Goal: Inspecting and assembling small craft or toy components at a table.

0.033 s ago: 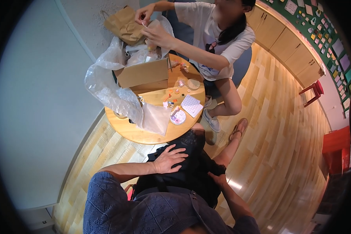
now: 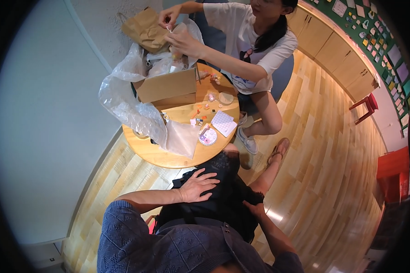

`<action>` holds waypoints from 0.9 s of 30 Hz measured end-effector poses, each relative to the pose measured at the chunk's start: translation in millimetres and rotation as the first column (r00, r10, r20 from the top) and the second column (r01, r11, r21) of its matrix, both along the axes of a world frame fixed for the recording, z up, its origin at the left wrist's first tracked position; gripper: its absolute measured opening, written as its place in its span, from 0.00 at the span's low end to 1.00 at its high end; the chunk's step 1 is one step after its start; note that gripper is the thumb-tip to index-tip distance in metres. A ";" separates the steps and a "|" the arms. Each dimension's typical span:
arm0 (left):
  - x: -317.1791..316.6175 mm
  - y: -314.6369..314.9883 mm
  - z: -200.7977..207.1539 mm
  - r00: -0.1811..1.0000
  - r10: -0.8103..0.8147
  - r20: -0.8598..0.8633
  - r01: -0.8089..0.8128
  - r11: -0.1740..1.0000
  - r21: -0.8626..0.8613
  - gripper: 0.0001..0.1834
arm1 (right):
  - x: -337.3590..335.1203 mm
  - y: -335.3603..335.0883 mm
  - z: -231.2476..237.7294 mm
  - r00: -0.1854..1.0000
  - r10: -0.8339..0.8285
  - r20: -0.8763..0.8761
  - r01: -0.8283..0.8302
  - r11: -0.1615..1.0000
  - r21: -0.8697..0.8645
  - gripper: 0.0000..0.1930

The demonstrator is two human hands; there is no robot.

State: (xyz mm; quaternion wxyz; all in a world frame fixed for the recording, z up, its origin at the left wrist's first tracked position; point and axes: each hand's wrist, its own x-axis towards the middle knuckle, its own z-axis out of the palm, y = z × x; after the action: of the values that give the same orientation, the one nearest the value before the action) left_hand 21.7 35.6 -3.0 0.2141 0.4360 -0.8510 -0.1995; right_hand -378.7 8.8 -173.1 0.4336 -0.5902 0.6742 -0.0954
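My left hand [image 2: 198, 185] lies flat on the black lace-trimmed skirt [image 2: 214, 207] over my lap, its fingers spread and holding nothing. Against the side of my right thigh rests my right hand [image 2: 255, 209]; most of its fingers are hidden by the skirt's edge. Beyond my knees stands a round wooden table [image 2: 168, 160]. On it are an open cardboard box [image 2: 168, 88], bubble wrap [image 2: 136, 111], a pale flat sheet [image 2: 182, 140], a round decorated piece [image 2: 207, 135] and white gridded cards [image 2: 224, 123].
Across the table sits another person [image 2: 259, 54], both hands [image 2: 180, 38] raised, pinching a small pale item. A crumpled brown paper bag [image 2: 146, 29] lies behind the box. Small coloured pieces [image 2: 205, 109] are scattered on the tabletop. A red stool [image 2: 369, 107] stands far right.
The other person's head and hands have shifted very slightly. My own hands have stayed in place.
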 end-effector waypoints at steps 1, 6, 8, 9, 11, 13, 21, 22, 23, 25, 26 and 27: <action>0.6 1.7 0.1 1.000 0.007 0.006 -0.007 1.000 0.004 0.17 | 3.1 -0.5 6.0 1.000 0.013 0.019 -0.013 1.000 -0.003 0.48; -0.5 2.7 1.7 1.000 0.009 0.014 -0.009 1.000 0.015 0.17 | 9.1 1.7 25.9 0.999 0.017 0.052 -0.019 0.999 0.051 0.48; -1.3 4.2 3.5 1.000 0.006 0.018 -0.007 1.000 0.008 0.17 | 6.5 2.9 22.5 0.999 0.013 0.045 -0.016 0.998 0.064 0.48; -1.9 5.0 4.1 1.000 0.007 0.020 -0.007 1.000 0.009 0.17 | 5.2 4.4 20.6 0.999 0.011 0.046 -0.013 0.998 0.063 0.48; -2.1 5.2 4.6 1.000 0.006 0.024 -0.006 1.000 0.010 0.18 | 4.9 5.8 18.7 0.999 0.013 0.049 -0.013 1.000 -0.007 0.48; -2.1 4.5 4.5 1.000 0.009 0.029 -0.009 1.000 0.002 0.18 | 5.1 5.6 18.0 0.999 0.022 0.040 -0.021 0.999 -0.027 0.48; -3.3 8.7 4.1 0.999 0.011 0.041 -0.011 1.000 0.013 0.19 | 14.3 8.2 45.7 0.995 0.029 0.100 -0.030 1.000 0.007 0.47; -4.0 8.0 3.8 0.999 0.011 0.033 -0.011 1.000 0.007 0.19 | 12.0 9.1 41.4 0.992 0.037 0.122 -0.035 0.999 -0.020 0.46; -4.7 7.2 3.2 1.000 0.010 0.025 -0.010 1.000 0.002 0.19 | 9.7 10.7 36.7 0.989 0.045 0.143 -0.038 0.998 -0.046 0.45; -4.2 5.8 0.0 1.000 0.014 -0.013 -0.014 1.000 0.005 0.17 | 10.2 6.6 23.5 0.990 0.116 0.085 -0.104 0.985 -0.135 0.44; -4.2 5.0 0.9 1.000 0.015 0.002 -0.015 1.000 -0.009 0.17 | 7.6 8.5 21.8 0.982 0.185 0.021 -0.176 0.960 -0.219 0.43; -4.8 3.8 2.6 1.000 0.013 0.021 -0.013 1.000 -0.011 0.17 | 6.5 2.7 29.6 0.972 0.215 0.100 -0.201 0.971 -0.129 0.43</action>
State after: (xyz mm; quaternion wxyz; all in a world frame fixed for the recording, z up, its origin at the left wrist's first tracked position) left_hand 16.9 39.4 -0.4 0.2089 0.4426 -0.8513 -0.1890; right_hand -372.1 11.5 -143.5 0.4430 -0.6759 0.5762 -0.1221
